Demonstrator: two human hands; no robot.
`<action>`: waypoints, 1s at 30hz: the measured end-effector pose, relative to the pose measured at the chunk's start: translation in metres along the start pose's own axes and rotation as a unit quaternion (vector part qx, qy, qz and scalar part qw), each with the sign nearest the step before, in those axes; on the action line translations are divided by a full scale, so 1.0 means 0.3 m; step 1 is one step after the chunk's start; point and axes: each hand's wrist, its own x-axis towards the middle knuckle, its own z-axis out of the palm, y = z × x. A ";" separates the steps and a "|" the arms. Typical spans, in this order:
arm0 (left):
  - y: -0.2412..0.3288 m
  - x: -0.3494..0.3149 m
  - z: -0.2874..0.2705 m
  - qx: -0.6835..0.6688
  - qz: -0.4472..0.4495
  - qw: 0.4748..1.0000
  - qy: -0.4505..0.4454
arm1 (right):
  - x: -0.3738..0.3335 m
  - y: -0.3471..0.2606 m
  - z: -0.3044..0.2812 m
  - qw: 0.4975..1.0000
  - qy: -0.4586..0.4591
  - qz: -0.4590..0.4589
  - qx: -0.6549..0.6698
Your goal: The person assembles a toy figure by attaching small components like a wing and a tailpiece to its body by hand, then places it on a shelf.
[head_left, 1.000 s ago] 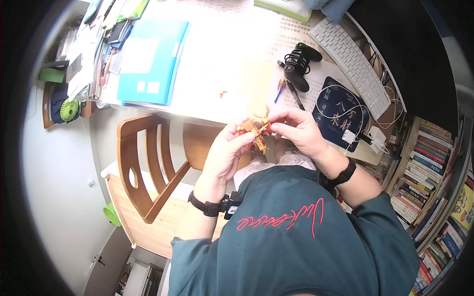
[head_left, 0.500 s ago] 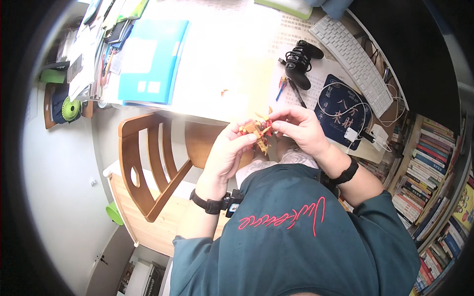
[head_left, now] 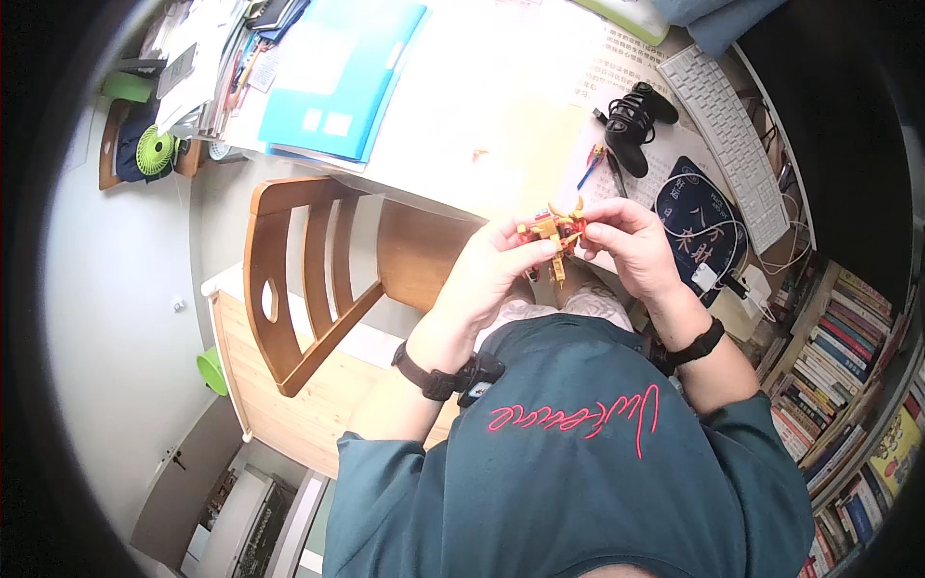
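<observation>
Between my two hands, just off the desk's near edge, is a small toy figure [head_left: 548, 229] of yellow and red plastic with pointed, horn-like parts. My left hand [head_left: 496, 260] pinches its left side, thumb on top. The fingertips of my right hand [head_left: 626, 236] are closed on the toy's right side, at a red and yellow part. My fingers hide some of the toy. On the desk beyond lie a small red and blue piece [head_left: 592, 166] and a dark pen [head_left: 615, 173].
A black game controller [head_left: 631, 130] with its cord wound round it lies near a white keyboard [head_left: 727, 144] and a dark blue mat [head_left: 689, 231]. Blue folders [head_left: 332, 82] are at the desk's left. A wooden chair [head_left: 279, 289] stands left of me, bookshelves [head_left: 819, 376] right.
The view has shifted, so the desk and chair sit differently in it. The toy appears turned somewhat between my hands, both still gripping it.
</observation>
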 end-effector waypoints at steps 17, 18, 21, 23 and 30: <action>-0.008 -0.002 -0.029 -0.036 -0.021 0.998 -0.048 | 0.005 -0.028 0.004 0.998 -0.023 0.022 -0.056; -0.009 -0.001 -0.026 -0.035 -0.022 0.998 -0.049 | 0.004 -0.027 0.004 0.998 -0.024 0.016 -0.063; -0.014 -0.001 -0.027 -0.053 -0.015 0.998 -0.039 | 0.003 -0.021 0.006 0.998 -0.027 0.008 -0.054; -0.017 0.000 -0.028 -0.054 -0.017 0.998 -0.036 | 0.001 -0.023 0.009 0.998 -0.025 0.004 -0.057; -0.008 0.002 -0.027 -0.053 -0.018 0.997 -0.050 | -0.002 -0.012 0.005 0.997 -0.031 -0.009 -0.069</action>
